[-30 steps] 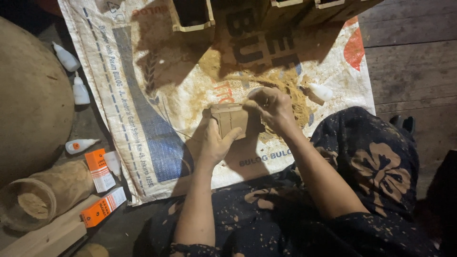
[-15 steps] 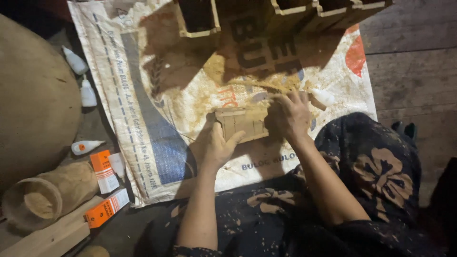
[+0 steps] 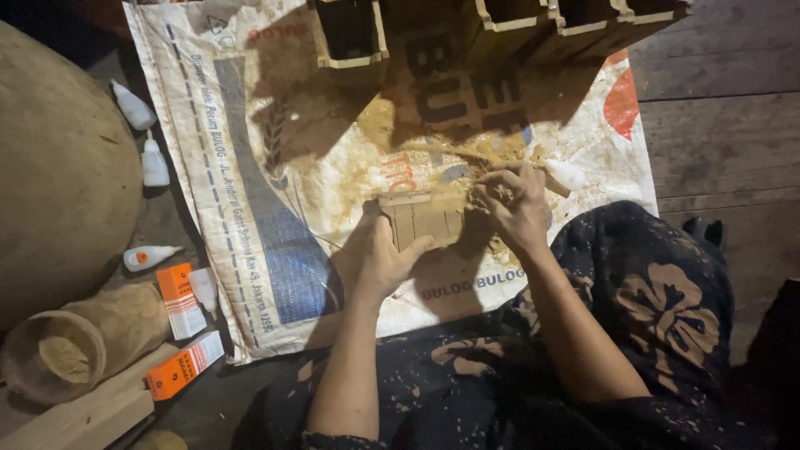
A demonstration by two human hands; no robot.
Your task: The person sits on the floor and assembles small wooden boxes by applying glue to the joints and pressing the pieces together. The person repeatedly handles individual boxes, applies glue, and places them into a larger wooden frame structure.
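Fingers (image 3: 417,247) gripping small wooden box (image 3: 423,218), sawdust-filled wooden cup (image 3: 57,354) nearby

Bare sack (image 3: 275,208) lies open leftward; wooden boxes (image 3: 500,25) seemingly block the far edge.

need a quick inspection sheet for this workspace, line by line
surface: woven printed sack spread on a dark plank floor, dusted with sawdust
job's things: small slatted wooden box, held over the sack
clutter: white squeeze bottles, orange cartons, hollow wooden cylinder, open wooden boxes along the top edge
grippers: left hand grips the box from below; right hand at its right side, closed on something pale I cannot identify
cables: nothing seen
surroundings: large rounded brown form at left; dim light; floral cloth over the person's lap
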